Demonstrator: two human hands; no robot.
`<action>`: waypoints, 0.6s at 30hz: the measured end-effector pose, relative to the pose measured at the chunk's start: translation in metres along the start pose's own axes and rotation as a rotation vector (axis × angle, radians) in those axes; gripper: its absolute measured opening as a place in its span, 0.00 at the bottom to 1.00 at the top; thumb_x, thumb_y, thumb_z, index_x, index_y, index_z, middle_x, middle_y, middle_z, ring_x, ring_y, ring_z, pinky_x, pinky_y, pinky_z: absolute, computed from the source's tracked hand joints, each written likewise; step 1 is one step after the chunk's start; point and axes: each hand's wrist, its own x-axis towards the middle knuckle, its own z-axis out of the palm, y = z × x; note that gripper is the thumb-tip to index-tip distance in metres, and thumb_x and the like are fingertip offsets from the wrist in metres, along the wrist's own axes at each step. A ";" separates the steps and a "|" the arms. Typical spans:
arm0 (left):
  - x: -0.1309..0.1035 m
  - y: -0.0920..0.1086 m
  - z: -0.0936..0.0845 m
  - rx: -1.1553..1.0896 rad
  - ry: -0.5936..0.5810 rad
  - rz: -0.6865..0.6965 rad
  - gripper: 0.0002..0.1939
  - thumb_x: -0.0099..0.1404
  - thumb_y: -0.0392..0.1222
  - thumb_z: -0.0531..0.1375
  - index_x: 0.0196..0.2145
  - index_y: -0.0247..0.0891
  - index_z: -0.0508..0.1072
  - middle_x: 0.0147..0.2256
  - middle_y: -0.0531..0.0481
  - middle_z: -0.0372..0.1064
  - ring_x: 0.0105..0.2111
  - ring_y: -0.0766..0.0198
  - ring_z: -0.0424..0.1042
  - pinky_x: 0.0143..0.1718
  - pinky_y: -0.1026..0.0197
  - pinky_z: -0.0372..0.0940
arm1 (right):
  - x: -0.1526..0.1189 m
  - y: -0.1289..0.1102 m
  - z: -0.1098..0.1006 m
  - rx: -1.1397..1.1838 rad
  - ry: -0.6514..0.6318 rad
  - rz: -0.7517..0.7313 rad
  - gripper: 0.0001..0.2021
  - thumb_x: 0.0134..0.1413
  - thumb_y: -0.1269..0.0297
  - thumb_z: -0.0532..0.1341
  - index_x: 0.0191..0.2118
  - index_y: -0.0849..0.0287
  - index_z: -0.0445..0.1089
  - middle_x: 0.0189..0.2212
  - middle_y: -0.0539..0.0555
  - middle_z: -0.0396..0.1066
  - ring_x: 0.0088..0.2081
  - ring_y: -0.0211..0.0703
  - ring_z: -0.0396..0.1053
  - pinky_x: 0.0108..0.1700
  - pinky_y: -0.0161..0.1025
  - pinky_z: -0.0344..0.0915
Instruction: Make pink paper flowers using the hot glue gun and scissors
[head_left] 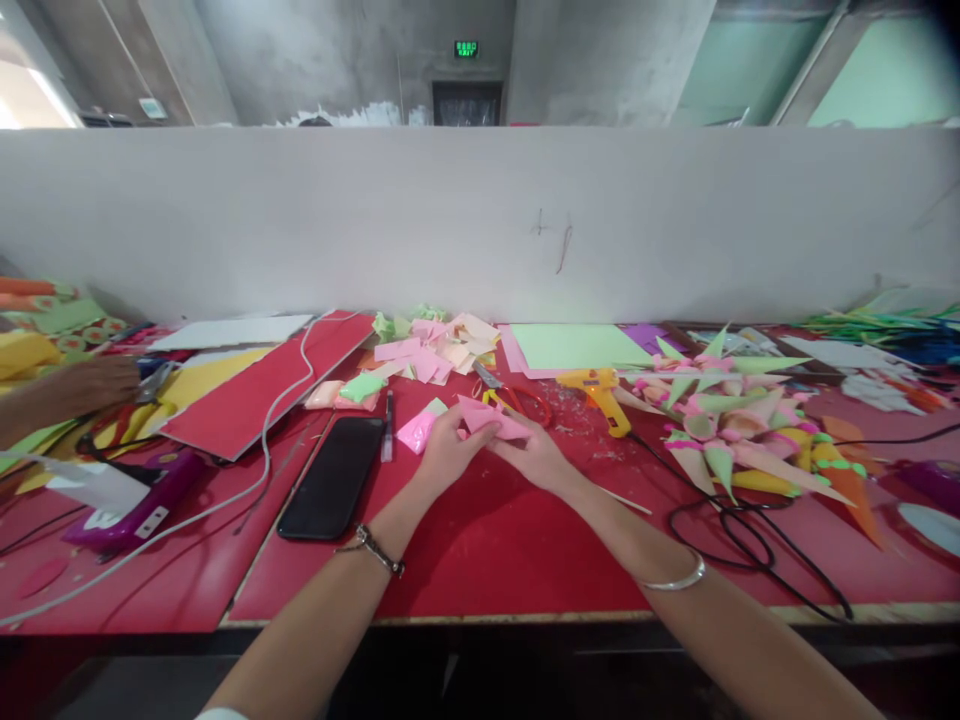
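Between my two hands is a piece of pink paper (491,418), folded to a point, held just above the red table. My left hand (450,445) pinches its left side, thumb on top. My right hand (538,455) grips its right side, with fingers partly hidden behind the paper. Just beyond it lie scissors (525,402) with red and yellow handles. A bright pink packet (417,431) rests beside my left hand. A black phone (332,478) and a pen (388,425) lie further left. To the right is a yellow glue gun (600,395) with a black cord.
Paper scraps (427,350) and a green sheet (574,346) lie at the back, before a white partition (450,220). Cone-shaped paper pieces (727,425) are heaped right. A purple power strip (142,505) and white cable sit left, near another person's hand (97,385).
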 end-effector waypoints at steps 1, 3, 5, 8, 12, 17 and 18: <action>0.001 0.000 0.000 -0.046 0.008 -0.040 0.10 0.51 0.43 0.59 0.29 0.34 0.70 0.30 0.48 0.71 0.30 0.63 0.69 0.32 0.62 0.62 | 0.000 0.001 0.000 0.062 0.013 0.026 0.12 0.42 0.58 0.60 0.36 0.56 0.69 0.35 0.51 0.70 0.37 0.41 0.68 0.42 0.39 0.63; 0.001 -0.002 0.000 -0.121 0.015 -0.090 0.11 0.51 0.44 0.59 0.29 0.32 0.70 0.30 0.46 0.71 0.31 0.63 0.69 0.33 0.62 0.62 | 0.001 0.002 -0.001 0.165 0.056 0.082 0.13 0.43 0.54 0.59 0.33 0.56 0.68 0.33 0.51 0.70 0.34 0.40 0.68 0.40 0.39 0.65; 0.002 -0.003 -0.001 -0.177 0.012 -0.109 0.12 0.50 0.44 0.59 0.30 0.32 0.71 0.32 0.45 0.72 0.31 0.62 0.69 0.34 0.61 0.63 | 0.002 0.002 -0.004 0.192 0.119 0.107 0.13 0.42 0.52 0.58 0.29 0.57 0.68 0.29 0.49 0.69 0.31 0.38 0.67 0.36 0.37 0.66; 0.002 -0.004 -0.001 -0.202 0.006 -0.131 0.13 0.50 0.44 0.60 0.31 0.31 0.71 0.33 0.44 0.72 0.31 0.62 0.69 0.34 0.61 0.63 | 0.003 0.001 -0.006 0.142 0.177 0.083 0.11 0.41 0.55 0.60 0.26 0.58 0.65 0.23 0.47 0.65 0.26 0.34 0.65 0.30 0.33 0.65; 0.003 -0.004 -0.002 -0.187 -0.008 -0.158 0.14 0.50 0.44 0.60 0.32 0.30 0.72 0.32 0.44 0.72 0.29 0.63 0.69 0.32 0.62 0.62 | 0.003 0.002 -0.008 0.167 0.160 0.066 0.12 0.40 0.58 0.62 0.32 0.56 0.63 0.26 0.45 0.64 0.24 0.31 0.63 0.28 0.31 0.64; 0.004 -0.006 -0.004 -0.160 -0.057 -0.143 0.15 0.51 0.45 0.59 0.32 0.30 0.73 0.29 0.46 0.72 0.26 0.65 0.67 0.29 0.64 0.61 | 0.004 0.000 -0.010 0.072 0.064 0.091 0.12 0.43 0.58 0.60 0.33 0.59 0.66 0.19 0.45 0.63 0.18 0.30 0.60 0.24 0.32 0.60; 0.004 -0.007 -0.005 -0.143 -0.062 -0.132 0.15 0.51 0.46 0.58 0.32 0.31 0.73 0.28 0.47 0.72 0.26 0.66 0.67 0.29 0.65 0.60 | 0.004 -0.001 -0.010 0.053 0.054 0.094 0.11 0.43 0.58 0.60 0.32 0.59 0.66 0.18 0.44 0.62 0.18 0.30 0.59 0.23 0.31 0.59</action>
